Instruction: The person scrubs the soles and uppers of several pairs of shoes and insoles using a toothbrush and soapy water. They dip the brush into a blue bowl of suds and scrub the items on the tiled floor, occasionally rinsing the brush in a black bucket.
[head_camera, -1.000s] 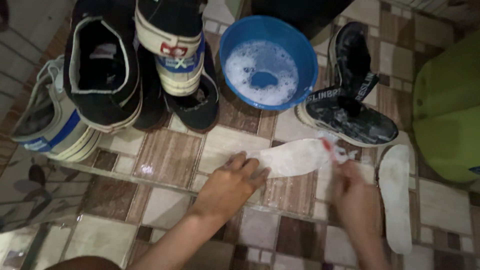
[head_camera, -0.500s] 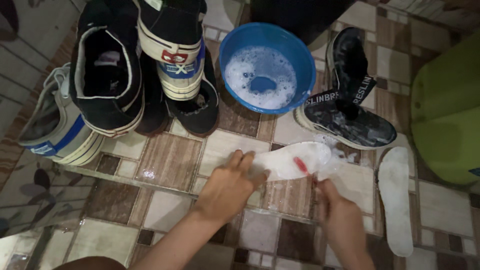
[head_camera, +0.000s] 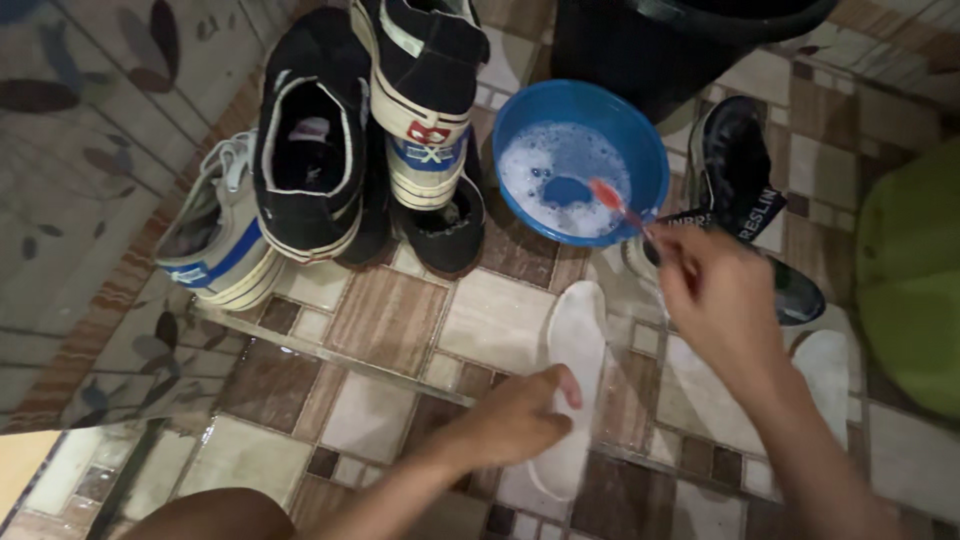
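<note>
A white insole (head_camera: 578, 345) is pinned flat on the wet tiled floor (head_camera: 380, 330) by the left hand (head_camera: 520, 420), fingers spread. A red toothbrush (head_camera: 618, 206) is gripped by the right hand (head_camera: 715, 295), bristles over the soapy blue basin (head_camera: 520, 120).

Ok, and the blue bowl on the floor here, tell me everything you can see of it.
The blue bowl is round, plain, and looks like plastic. It sits upright on the patterned floor tiles, between the pile of dark shoes and a black shoe, below a dark tub. It holds shallow water with white suds ringing a clear patch of blue bottom. The right hand holds a red-headed toothbrush whose head reaches over the suds; whether it touches them I cannot tell.
</note>
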